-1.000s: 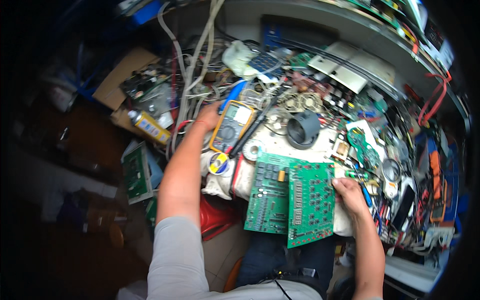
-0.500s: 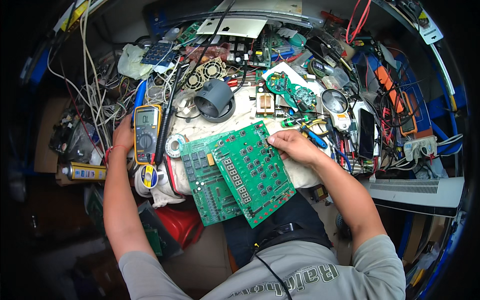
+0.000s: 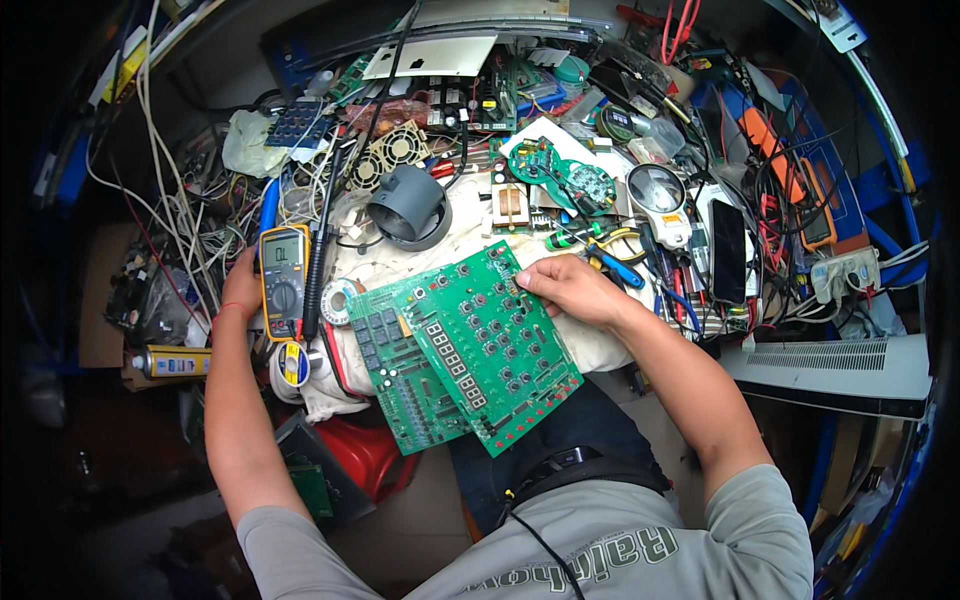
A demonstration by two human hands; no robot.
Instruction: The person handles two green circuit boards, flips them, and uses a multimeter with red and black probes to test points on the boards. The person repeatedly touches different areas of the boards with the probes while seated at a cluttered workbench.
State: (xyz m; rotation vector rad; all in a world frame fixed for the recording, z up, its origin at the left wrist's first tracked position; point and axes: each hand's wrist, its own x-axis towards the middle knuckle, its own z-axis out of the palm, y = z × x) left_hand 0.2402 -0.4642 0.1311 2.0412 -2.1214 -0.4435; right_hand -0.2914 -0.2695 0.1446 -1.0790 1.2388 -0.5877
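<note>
My right hand [image 3: 570, 288] pinches the upper right edge of a green circuit board [image 3: 500, 350], thumb on top and fingers beneath. This board carries a row of seven-segment displays, several push buttons and red LEDs along its lower edge. It overlaps a second green circuit board [image 3: 388, 340] with dark relays, whose right part is hidden. Both stick out over the bench's front edge, above my lap. At the left, my left hand [image 3: 240, 285] grips the left side of a yellow-and-grey multimeter [image 3: 285, 285], its fingers partly hidden. The meter's screen is lit.
Beside the meter lie a black rod-like tool [image 3: 318, 265] and solder spools [image 3: 340, 300]. A grey cup-shaped part [image 3: 405, 205], pliers [image 3: 615, 260], a magnifier [image 3: 657, 195] and a phone [image 3: 729, 250] sit farther back. Wires and electronic parts crowd the bench's rear and sides.
The view has shifted slightly, so the bench things appear farther left. My right hand and the boards stay together, and my left hand remains at the multimeter.
</note>
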